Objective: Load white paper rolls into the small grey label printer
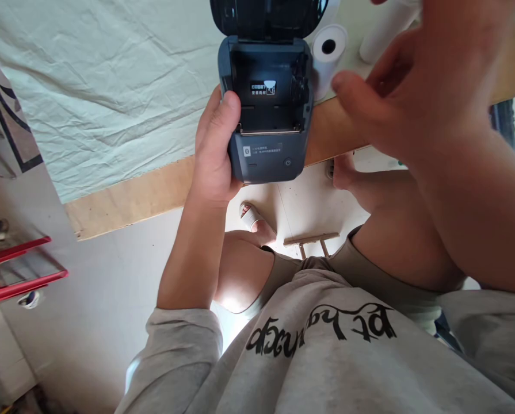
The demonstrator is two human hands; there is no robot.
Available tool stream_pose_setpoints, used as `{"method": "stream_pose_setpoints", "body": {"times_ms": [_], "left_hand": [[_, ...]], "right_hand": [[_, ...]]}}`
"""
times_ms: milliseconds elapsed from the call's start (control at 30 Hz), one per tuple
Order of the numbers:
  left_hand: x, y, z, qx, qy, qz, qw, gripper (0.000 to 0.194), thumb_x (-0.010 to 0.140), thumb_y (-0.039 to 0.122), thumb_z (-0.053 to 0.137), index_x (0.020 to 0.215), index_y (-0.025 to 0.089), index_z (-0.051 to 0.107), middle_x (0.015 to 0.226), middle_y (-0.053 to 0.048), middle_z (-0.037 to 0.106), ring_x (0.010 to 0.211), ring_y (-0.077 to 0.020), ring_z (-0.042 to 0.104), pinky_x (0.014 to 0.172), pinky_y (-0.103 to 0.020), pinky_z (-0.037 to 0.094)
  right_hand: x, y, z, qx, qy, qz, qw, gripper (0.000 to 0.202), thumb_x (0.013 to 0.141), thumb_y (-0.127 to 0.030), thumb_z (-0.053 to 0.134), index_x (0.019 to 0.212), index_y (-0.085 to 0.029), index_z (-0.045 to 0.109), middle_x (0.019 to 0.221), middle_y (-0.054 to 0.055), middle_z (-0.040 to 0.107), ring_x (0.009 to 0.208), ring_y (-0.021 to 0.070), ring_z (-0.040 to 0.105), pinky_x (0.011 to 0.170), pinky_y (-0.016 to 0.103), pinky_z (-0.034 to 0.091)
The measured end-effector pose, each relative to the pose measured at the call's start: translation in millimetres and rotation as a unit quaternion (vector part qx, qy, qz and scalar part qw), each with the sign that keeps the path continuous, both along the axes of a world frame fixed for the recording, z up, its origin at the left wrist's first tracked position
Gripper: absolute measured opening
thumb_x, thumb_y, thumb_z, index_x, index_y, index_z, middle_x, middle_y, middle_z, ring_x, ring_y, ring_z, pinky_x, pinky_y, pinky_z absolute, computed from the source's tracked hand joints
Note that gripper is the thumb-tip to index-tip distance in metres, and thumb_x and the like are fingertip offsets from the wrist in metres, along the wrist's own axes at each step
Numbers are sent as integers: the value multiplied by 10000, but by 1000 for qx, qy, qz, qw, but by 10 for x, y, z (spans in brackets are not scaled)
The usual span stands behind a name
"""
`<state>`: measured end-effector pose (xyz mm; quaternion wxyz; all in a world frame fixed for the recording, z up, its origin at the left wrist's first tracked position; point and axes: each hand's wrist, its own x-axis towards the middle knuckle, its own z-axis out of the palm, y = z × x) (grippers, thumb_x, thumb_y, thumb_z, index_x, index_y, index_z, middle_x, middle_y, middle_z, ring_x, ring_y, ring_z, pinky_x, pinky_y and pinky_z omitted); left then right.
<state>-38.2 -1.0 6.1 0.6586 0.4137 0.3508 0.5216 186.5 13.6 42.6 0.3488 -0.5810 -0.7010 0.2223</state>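
A dark blue handheld label printer (pixel 268 158) is held by my left hand (pixel 216 146), with the thumb over its left edge. Its black lid (pixel 268 20) stands open at the top, and the inner compartment shows no roll. Beside the printer's right edge, on the table, stands a white paper roll (pixel 326 54) with a dark core. Over the table edge to the right is my right hand (pixel 395 98), blurred, its thumb apart from the other fingers and near the roll. No object shows between those fingers.
A pale green cloth (pixel 110 98) covers the wooden table (pixel 132 207). Another white roll (pixel 382 34) lies behind my right hand. A red metal frame (pixel 24 276) stands at the left on the floor. My legs and a wooden stool rung (pixel 311 238) are below.
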Motion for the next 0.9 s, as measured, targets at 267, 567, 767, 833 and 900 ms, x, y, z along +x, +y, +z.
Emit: {"method": "stream_pose_setpoints", "body": {"times_ms": [267, 567, 767, 833, 900], "left_hand": [[21, 18, -34, 7, -7, 8, 1000, 312, 787, 586, 641, 939, 321, 704, 1129, 6, 722, 1257, -360, 575, 848, -446, 537], [34, -27, 35, -13, -26, -10, 1000, 188, 865, 468, 574, 932, 311, 654, 1163, -11, 703, 1280, -336, 555, 874, -462, 526], [49, -62, 82, -28, 12, -6, 1000, 290, 887, 524, 523, 978, 274, 639, 1149, -15, 709, 1218, -312, 581, 857, -425, 518], [50, -62, 89, -31, 28, -11, 999, 296, 887, 528, 503, 998, 291, 641, 1157, -7, 708, 1232, -314, 573, 841, -424, 514], [52, -55, 87, -27, 21, -12, 999, 253, 870, 511, 522, 973, 315, 646, 1146, 3, 710, 1241, -318, 571, 834, -432, 514]], "right_hand": [[-180, 173, -161, -40, -132, 55, 989, 502, 789, -285, 494, 1284, -223, 438, 1177, -5, 555, 768, -5, 457, 761, 236, 430], [-57, 59, -175, -17, -182, 90, 979, 460, 757, -442, 564, 1178, -255, 573, 1202, 48, 491, 1060, 104, 499, 914, 300, 434], [-22, 53, -200, 19, -135, 129, 982, 489, 703, -176, 491, 1190, -225, 494, 1141, 20, 550, 1027, 57, 517, 919, 244, 446], [-28, 50, -204, 24, -143, 134, 980, 454, 712, -200, 501, 1165, -213, 512, 1134, 27, 546, 1035, 67, 511, 933, 257, 454], [-36, 49, -200, 21, -154, 126, 980, 414, 760, -305, 527, 1165, -217, 533, 1163, 39, 526, 1070, 85, 498, 963, 279, 465]]}}
